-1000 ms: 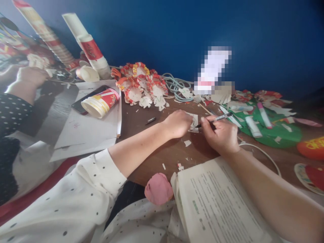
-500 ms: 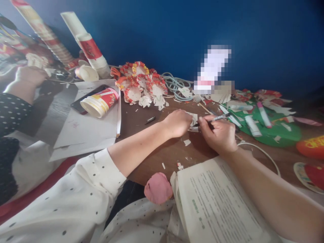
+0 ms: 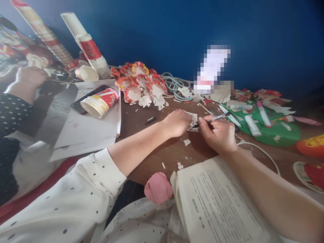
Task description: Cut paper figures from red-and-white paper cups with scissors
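My right hand (image 3: 218, 133) is closed around a black-and-silver pen (image 3: 219, 117). The pen's tip points down and left at a small white paper piece (image 3: 193, 120), which lies just above the brown table (image 3: 152, 158); its exact contact is hard to make out. My left hand (image 3: 178, 123) is curled at the paper's left edge and grips it, with its fingertips mostly hidden behind the knuckles. A black pen cap (image 3: 150, 119) rests on the table left of this hand. Small paper scraps (image 3: 187, 142) lie just below the two hands.
Cut red-and-white paper cups (image 3: 141, 84) are heaped at the back, beside a coiled pale cable (image 3: 174, 84). Markers (image 3: 264, 114) lie on a green sheet (image 3: 288, 135) at right. A printed booklet (image 3: 215, 199) covers the front edge. Another person's hand (image 3: 31, 76) is far left.
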Available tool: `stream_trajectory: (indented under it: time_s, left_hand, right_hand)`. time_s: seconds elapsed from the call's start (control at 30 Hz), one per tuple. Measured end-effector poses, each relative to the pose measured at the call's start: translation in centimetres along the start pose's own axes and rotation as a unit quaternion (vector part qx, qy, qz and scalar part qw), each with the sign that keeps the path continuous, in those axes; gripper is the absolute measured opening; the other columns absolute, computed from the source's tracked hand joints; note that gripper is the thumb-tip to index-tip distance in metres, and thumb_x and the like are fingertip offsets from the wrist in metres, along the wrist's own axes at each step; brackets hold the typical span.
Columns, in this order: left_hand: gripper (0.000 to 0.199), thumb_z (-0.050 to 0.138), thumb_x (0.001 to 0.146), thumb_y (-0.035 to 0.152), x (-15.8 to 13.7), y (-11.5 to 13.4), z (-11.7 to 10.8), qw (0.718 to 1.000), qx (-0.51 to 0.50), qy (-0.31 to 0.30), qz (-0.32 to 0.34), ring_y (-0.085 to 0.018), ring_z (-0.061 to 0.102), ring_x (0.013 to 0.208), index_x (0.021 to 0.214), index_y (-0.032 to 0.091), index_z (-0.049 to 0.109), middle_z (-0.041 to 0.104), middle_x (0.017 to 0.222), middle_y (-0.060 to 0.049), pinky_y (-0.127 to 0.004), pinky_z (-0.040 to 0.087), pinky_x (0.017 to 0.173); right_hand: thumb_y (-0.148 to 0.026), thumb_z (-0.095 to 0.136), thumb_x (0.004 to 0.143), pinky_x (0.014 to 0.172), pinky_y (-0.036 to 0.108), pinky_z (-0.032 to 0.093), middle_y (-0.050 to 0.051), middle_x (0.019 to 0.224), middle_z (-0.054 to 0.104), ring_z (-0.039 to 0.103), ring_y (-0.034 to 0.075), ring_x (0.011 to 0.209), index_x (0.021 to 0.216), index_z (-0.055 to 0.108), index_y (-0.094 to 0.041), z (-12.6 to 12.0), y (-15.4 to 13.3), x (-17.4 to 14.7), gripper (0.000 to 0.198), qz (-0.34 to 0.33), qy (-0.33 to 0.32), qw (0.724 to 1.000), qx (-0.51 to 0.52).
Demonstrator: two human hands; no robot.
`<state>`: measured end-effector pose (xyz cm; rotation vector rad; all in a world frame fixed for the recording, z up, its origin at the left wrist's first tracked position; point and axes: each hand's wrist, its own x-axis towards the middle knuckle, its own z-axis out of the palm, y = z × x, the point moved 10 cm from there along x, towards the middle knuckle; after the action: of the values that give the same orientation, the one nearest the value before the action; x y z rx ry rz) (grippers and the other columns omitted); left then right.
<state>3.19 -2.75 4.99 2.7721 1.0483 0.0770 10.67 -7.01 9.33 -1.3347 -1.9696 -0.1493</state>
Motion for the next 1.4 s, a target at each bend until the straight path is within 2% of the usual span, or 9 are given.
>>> stream_trajectory:
  time_s: [0.4, 0.6, 0.97, 1.4]
  left_hand:
    - [0.024, 0.048, 0.084, 0.019, -0.05, -0.11, 0.02, 1.0, -0.005, -0.013, -0.01, -0.025, 0.065, 0.093, 0.093, 0.011, 0.069, 0.071, 0.093, -0.014, -0.034, 0.046, 0.082]
    - [0.025, 0.047, 0.085, 0.017, 0.01, -0.15, 0.06, 1.0, -0.009, -0.02, -0.014, -0.024, 0.065, 0.097, 0.094, 0.012, 0.07, 0.071, 0.097, -0.014, -0.033, 0.044, 0.088]
    - [0.023, 0.05, 0.086, 0.022, -0.02, -0.06, -0.06, 1.0, -0.006, -0.024, -0.016, -0.023, 0.065, 0.097, 0.093, 0.012, 0.07, 0.071, 0.096, -0.013, -0.032, 0.045, 0.09]
    - [0.022, 0.048, 0.084, 0.015, -0.03, 0.14, -0.1, 0.999, -0.004, -0.029, -0.014, -0.023, 0.066, 0.094, 0.089, 0.013, 0.07, 0.072, 0.094, -0.012, -0.033, 0.047, 0.087]
  right_hand:
    - [-0.031, 0.05, 0.093, 0.06, 0.028, 0.043, 0.003, 0.068, 0.07, 0.064, 0.017, 0.062, 0.065, 0.061, -0.02, -0.21, -0.31, -0.03, 0.032, -0.014, 0.009, 1.0, 0.001]
    - [-0.03, 0.051, 0.092, 0.059, 0.028, 0.043, 0.003, 0.067, 0.07, 0.064, 0.017, 0.063, 0.065, 0.061, -0.02, -0.25, -0.24, -0.08, 0.03, -0.012, 0.009, 1.0, 0.0]
    - [-0.029, 0.053, 0.091, 0.06, 0.028, 0.044, 0.004, 0.069, 0.071, 0.065, 0.017, 0.063, 0.066, 0.063, -0.019, -0.15, -0.19, -0.23, 0.029, -0.011, 0.01, 1.0, -0.001]
    - [-0.029, 0.052, 0.091, 0.06, 0.028, 0.044, 0.004, 0.068, 0.071, 0.066, 0.018, 0.064, 0.066, 0.062, -0.019, -0.15, -0.07, -0.33, 0.029, -0.006, 0.006, 1.0, -0.002]
